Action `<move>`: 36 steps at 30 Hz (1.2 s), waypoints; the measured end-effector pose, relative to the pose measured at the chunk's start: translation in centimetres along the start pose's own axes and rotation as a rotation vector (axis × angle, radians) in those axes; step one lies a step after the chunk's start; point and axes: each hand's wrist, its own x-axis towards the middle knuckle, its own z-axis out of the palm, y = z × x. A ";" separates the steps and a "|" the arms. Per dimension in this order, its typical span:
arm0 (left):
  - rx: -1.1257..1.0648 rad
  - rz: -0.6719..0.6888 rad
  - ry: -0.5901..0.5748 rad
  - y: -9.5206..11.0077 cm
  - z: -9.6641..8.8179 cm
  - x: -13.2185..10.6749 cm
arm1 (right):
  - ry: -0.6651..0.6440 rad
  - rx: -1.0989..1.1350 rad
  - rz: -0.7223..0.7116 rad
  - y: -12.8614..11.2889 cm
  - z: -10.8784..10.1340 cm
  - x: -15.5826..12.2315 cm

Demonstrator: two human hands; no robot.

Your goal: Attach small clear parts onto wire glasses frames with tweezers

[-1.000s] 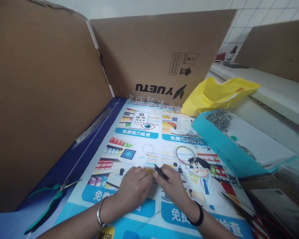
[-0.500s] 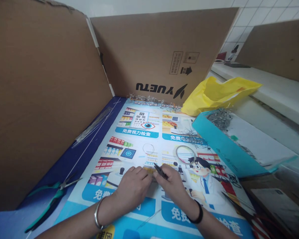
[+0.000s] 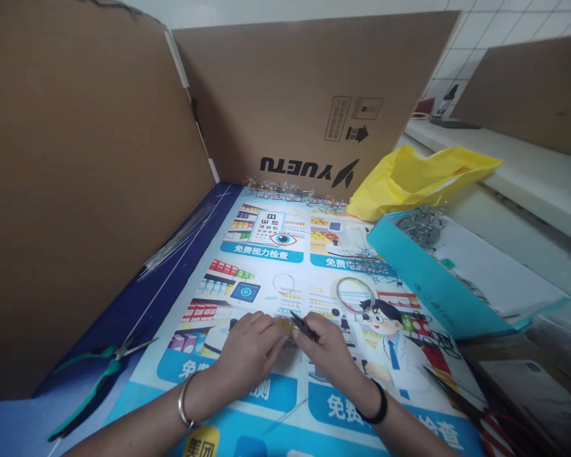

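My left hand [image 3: 252,346] is closed, fingers curled and pinched together, over the middle of the printed sheet [image 3: 285,438]. What sits in its fingertips is too small to make out. Close beside it, my right hand [image 3: 330,349] grips a dark pointed tool that looks like small pliers [image 3: 302,326], its tip aimed up and left. The fingertips of both hands nearly meet. Just beyond them lie a thin wire loop [image 3: 284,275] and a coil of wire [image 3: 372,296]. A thin straight piece of wire [image 3: 285,416] rests on the sheet nearer me.
Green-handled pliers [image 3: 102,384] lie open at left, red-handled scissors [image 3: 480,412] at right. Straight wires [image 3: 176,244] lie along the left. A blue box [image 3: 419,285] holds tangled wire pieces [image 3: 421,228]. Behind are a yellow bag [image 3: 419,181] and cardboard walls [image 3: 285,89].
My left hand has shifted slightly left and its fingers have changed position. The dark tool in my right hand has tilted a little and moved slightly left.
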 end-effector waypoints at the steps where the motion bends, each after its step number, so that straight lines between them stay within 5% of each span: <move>1: -0.044 -0.041 0.007 -0.1 0.1 0.0 | -0.001 -0.004 -0.001 -0.1 0.0 0.0; 6: -0.252 -0.164 0.015 -0.6 0.2 0.1 | 0.002 -0.004 0.008 -0.2 0.2 0.1; 16: -0.109 0.083 0.044 -1.3 0.4 -0.2 | 0.012 0.006 0.034 -0.1 0.0 0.1; 22: -0.188 -0.018 0.000 -1.4 0.4 -0.3 | -0.010 -0.023 0.035 0.1 -0.1 0.1; 30: -0.094 0.009 0.085 -1.3 0.6 -0.8 | -0.081 -0.063 0.034 0.1 -1.1 0.1; 36: 0.016 0.040 0.128 -0.9 0.1 -0.6 | -0.095 0.233 0.247 -0.9 -3.6 -0.6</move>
